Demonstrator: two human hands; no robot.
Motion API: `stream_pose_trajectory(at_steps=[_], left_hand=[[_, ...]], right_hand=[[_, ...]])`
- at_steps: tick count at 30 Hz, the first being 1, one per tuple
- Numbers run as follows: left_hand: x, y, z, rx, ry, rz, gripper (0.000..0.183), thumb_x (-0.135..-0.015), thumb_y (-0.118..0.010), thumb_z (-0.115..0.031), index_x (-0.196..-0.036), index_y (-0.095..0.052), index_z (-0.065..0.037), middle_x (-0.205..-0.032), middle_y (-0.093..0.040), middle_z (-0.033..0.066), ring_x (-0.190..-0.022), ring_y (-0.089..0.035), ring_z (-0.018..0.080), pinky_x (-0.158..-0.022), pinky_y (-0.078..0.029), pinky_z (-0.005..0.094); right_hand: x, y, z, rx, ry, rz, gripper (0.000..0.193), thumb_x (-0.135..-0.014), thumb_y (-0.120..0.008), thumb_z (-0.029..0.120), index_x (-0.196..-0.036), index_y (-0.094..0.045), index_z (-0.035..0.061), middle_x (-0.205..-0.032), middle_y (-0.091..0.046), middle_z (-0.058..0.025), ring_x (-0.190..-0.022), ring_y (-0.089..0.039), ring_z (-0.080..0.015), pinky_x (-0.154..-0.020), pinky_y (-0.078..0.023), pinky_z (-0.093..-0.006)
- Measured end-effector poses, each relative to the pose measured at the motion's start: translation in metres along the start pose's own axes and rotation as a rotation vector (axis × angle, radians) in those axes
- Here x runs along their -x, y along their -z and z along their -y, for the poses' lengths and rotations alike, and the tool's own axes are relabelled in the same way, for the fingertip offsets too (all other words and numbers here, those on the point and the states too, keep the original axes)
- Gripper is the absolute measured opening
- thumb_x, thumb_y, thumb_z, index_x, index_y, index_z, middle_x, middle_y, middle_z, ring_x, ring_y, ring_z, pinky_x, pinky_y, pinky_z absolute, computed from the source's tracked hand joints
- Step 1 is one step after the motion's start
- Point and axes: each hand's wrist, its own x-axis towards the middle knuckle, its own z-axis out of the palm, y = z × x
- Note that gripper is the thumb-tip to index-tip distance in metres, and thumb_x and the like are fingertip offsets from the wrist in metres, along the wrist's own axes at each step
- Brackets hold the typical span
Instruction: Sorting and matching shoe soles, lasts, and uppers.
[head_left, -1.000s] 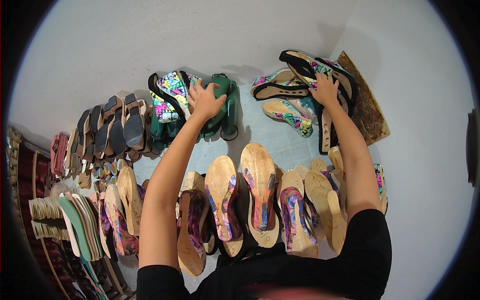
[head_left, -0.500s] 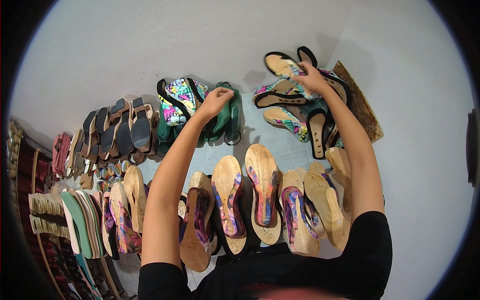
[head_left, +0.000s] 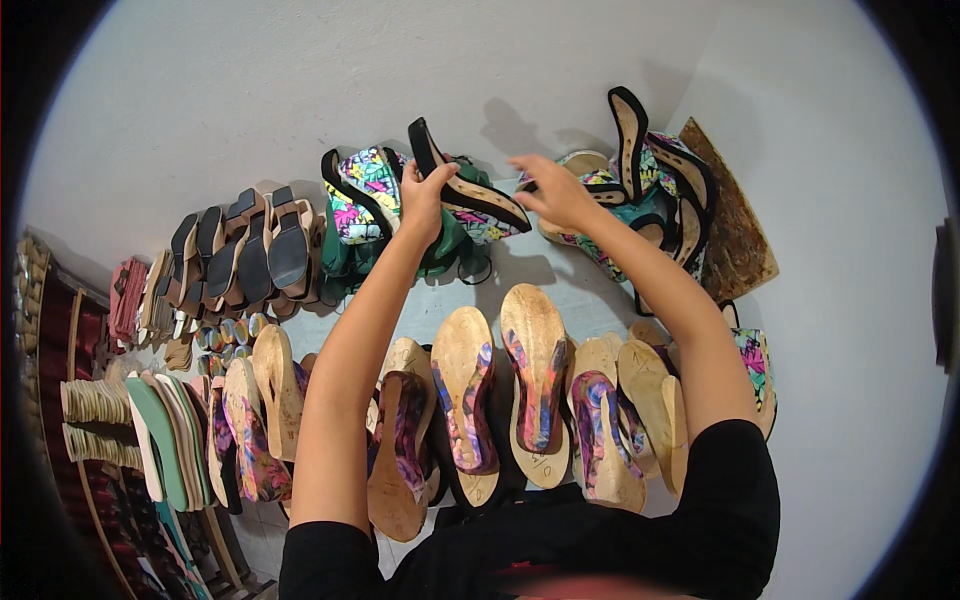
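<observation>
My left hand [head_left: 422, 202] is closed around a wedge sole [head_left: 488, 203] with a black edge, a row of holes along its tan underside and a bright flowered side. It is held just beside another flowered wedge [head_left: 368, 190] that rests on green shoes [head_left: 440, 258]. My right hand [head_left: 562, 196] is empty, its fingers spread, over the near side of a heap of flowered wedge soles [head_left: 680, 190]. Its fingertips point toward the held sole but are apart from it.
A row of wooden wedge soles [head_left: 463, 385] with purple flowered covering stands in front of me. Black-soled sandals [head_left: 290, 250] lean at the left, above flat insoles [head_left: 165, 440]. A rough brown board [head_left: 740, 230] leans behind the right heap, next to the white wall [head_left: 850, 330].
My right hand has moved left from the right heap and has let go of a wedge sole. A wedge sole is now in my left hand, which was empty near the green shoes.
</observation>
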Motion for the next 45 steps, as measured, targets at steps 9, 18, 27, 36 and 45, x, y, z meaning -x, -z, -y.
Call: stream_pose_trajectory(at_steps=[9,18,27,36,45], left_hand=[[0.009,0.018,-0.026,0.156,-0.002,-0.030,0.055,-0.071,-0.061,-0.010,-0.115,-0.029,-0.001,-0.100,-0.047,0.0092,-0.090,-0.049,0.0209,-0.079,-0.041,0.0330],[0.019,0.036,-0.034,-0.519,-0.134,0.114,0.100,-0.051,-0.083,-0.018,-0.129,-0.022,-0.001,-0.116,-0.043,0.0145,-0.105,-0.045,0.0231,-0.089,-0.040,0.0343],[0.064,-0.013,-0.061,-0.667,-0.264,0.280,0.097,-0.047,-0.084,-0.006,-0.121,-0.021,-0.011,-0.108,-0.045,0.0114,-0.098,-0.051,0.0207,-0.086,-0.045,0.0347],[0.073,-0.023,-0.044,-0.518,-0.378,0.332,0.098,-0.046,-0.084,-0.008,-0.121,-0.022,-0.013,-0.112,-0.041,0.0100,-0.103,-0.048,0.0204,-0.084,-0.046,0.0320],[0.071,-0.047,-0.021,-0.503,-0.513,0.205,0.096,-0.048,-0.085,-0.015,-0.116,-0.018,-0.008,-0.113,-0.039,0.0134,-0.106,-0.043,0.0229,-0.091,-0.037,0.0343]], right_hand=[[0.122,-0.063,-0.106,0.539,-0.989,0.662,0.060,-0.064,-0.068,0.018,-0.114,-0.041,-0.0016,-0.114,-0.050,-0.0200,-0.102,-0.052,-0.0334,-0.083,-0.044,-0.0405],[0.022,0.004,-0.058,-0.236,-0.948,0.260,0.046,-0.065,-0.070,0.031,-0.084,-0.056,-0.0089,-0.073,-0.061,-0.0165,-0.059,-0.060,-0.0238,-0.050,-0.048,-0.0330],[-0.058,0.030,0.010,-1.094,-1.262,0.037,0.034,-0.078,-0.060,0.038,-0.092,-0.055,0.0071,-0.081,-0.057,-0.0048,-0.072,-0.056,-0.0143,-0.063,-0.050,-0.0299],[-0.045,0.033,0.035,-1.509,-1.386,0.051,0.052,-0.077,-0.040,0.050,-0.099,-0.053,0.0048,-0.092,-0.054,-0.0172,-0.090,-0.051,-0.0318,-0.085,-0.035,-0.0570],[-0.037,0.028,0.033,-1.893,-0.893,-0.007,0.062,-0.080,-0.040,0.056,-0.116,-0.045,0.0060,-0.118,-0.047,-0.0159,-0.109,-0.044,-0.0327,-0.092,-0.024,-0.0608]])
